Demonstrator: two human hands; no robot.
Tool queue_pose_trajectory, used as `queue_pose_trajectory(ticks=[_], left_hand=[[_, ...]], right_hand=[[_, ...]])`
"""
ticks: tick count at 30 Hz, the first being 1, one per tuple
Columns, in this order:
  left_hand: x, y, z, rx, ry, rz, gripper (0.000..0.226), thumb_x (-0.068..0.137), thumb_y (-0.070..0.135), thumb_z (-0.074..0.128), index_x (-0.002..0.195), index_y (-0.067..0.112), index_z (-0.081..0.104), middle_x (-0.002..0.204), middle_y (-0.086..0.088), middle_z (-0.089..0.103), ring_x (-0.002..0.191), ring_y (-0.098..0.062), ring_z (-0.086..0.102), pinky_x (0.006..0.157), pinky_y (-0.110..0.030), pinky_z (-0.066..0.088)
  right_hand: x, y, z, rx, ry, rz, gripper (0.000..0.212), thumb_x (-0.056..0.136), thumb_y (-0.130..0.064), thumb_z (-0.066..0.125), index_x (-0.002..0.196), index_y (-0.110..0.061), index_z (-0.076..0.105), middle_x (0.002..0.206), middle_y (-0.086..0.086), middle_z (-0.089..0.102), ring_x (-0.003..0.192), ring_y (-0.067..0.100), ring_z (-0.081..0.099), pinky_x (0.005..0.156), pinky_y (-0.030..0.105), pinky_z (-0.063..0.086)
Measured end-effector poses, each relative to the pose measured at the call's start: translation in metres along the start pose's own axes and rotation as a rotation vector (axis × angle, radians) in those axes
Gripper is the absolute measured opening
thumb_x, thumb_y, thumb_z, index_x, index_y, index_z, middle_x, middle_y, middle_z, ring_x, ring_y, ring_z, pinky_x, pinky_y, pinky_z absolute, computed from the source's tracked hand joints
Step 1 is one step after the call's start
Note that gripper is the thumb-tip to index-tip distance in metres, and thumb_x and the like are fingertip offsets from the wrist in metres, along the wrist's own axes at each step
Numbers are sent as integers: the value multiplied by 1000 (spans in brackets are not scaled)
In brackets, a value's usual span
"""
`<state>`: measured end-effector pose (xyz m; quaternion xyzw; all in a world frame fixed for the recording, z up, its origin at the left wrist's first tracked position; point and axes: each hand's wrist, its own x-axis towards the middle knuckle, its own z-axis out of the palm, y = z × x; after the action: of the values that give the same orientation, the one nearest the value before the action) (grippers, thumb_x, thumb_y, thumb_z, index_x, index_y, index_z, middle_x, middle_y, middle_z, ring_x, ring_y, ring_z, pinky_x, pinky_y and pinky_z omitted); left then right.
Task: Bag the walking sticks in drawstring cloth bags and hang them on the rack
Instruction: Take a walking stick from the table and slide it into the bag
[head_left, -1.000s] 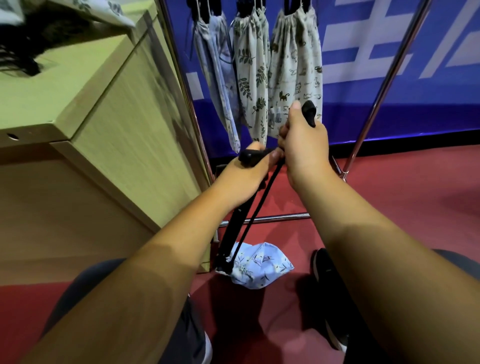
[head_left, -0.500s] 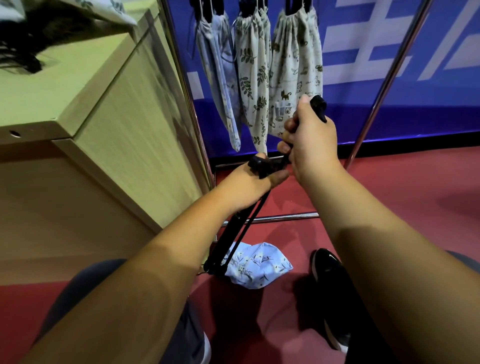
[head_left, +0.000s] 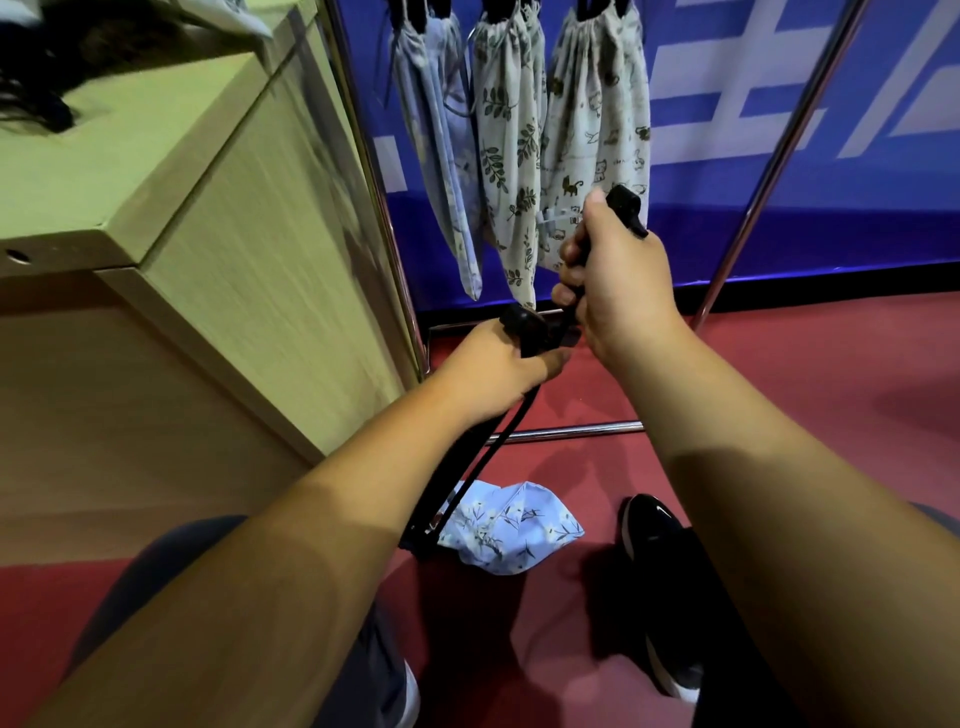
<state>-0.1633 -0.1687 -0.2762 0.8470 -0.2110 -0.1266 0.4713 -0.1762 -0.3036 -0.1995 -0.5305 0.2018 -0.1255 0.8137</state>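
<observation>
A black folded walking stick (head_left: 441, 483) stands tilted with its foot on the red floor. My left hand (head_left: 498, 369) grips its upper shaft just under a black knob. My right hand (head_left: 618, 280) is closed around the black handle (head_left: 626, 210) higher up. A thin black strap runs down beside the shaft. A light blue flowered cloth bag (head_left: 511, 527) lies crumpled on the floor around the stick's lower end. Three filled drawstring bags hang from the metal rack (head_left: 566, 428): a pale blue one (head_left: 441, 156), a leaf-print one (head_left: 506, 156) and a cat-print one (head_left: 597, 130).
A light wooden cabinet (head_left: 208, 234) stands close on the left, with a dark object on top. The rack's slanted chrome legs (head_left: 769, 171) frame a blue banner wall behind. My black shoe (head_left: 654, 540) rests on the red floor beside the bag.
My right hand has lifted the handle up and to the right, away from my left hand. The stick leans a little more and the view has shifted slightly.
</observation>
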Motion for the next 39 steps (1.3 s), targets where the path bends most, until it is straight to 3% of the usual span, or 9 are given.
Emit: queue_pose_trajectory(ticks=[4,12,17,21,25,28,31,35,39], left_hand=[[-1,1,3,2,0,9,30,96,22,78,79,39,61,70,21,62,63,14,54,66,-14,40],[-1,0,6,-18,6,-76,31,89,51,81,80,30,60,66,18,59,61,1,52,62,-23,39],[-2,2,3,-65,-19,-100,23,89,50,82,90,34,65,74,22,65,69,6,57,70,-25,43],[-1,4,-3,-224,33,-154,42,79,61,83,92,22,77,87,-8,77,82,-17,69,87,-50,62],[-3,13,-16,-447,163,-218,27,95,42,79,90,16,77,72,9,77,77,-10,73,77,-24,60],[1,13,-23,-675,175,-267,36,94,45,79,94,8,79,86,-2,79,82,-15,73,94,-36,61],[3,11,-28,-793,235,-298,40,91,48,80,91,8,76,81,-8,72,74,-21,69,79,-34,57],[0,13,-27,-881,276,-314,38,98,39,75,108,3,73,79,-6,70,65,-17,66,65,-29,56],[-1,11,-21,-978,267,-332,39,97,42,75,113,6,73,81,-2,68,67,-12,66,73,-32,56]], right_hand=[[-2,0,1,-65,-26,-30,39,106,-34,62,70,-18,55,60,-1,51,47,13,39,49,29,35],[-3,-2,-3,-254,-144,-117,17,104,-21,67,91,-9,64,77,8,65,61,13,54,56,27,47],[-5,0,-7,-488,-143,-146,11,98,-20,70,91,-13,76,88,8,79,71,12,66,76,40,61],[-2,1,-11,-577,-73,-158,12,90,-25,69,92,-21,79,93,2,81,79,15,70,88,45,61],[1,4,-17,-590,-13,-104,23,90,-25,58,99,-7,71,82,4,74,78,22,67,81,40,57],[-7,13,-14,-631,-63,-52,17,84,-30,55,93,-17,63,81,-1,69,85,29,72,84,48,60],[-15,31,-9,-657,-213,20,41,69,-32,57,108,-21,60,101,3,75,99,27,74,84,45,58],[-24,55,-10,-754,-432,164,87,48,-32,68,133,-20,51,105,6,74,97,24,72,84,43,60],[-19,80,-20,-838,-474,200,83,56,-45,79,132,-20,56,106,3,78,96,23,76,94,51,61]])
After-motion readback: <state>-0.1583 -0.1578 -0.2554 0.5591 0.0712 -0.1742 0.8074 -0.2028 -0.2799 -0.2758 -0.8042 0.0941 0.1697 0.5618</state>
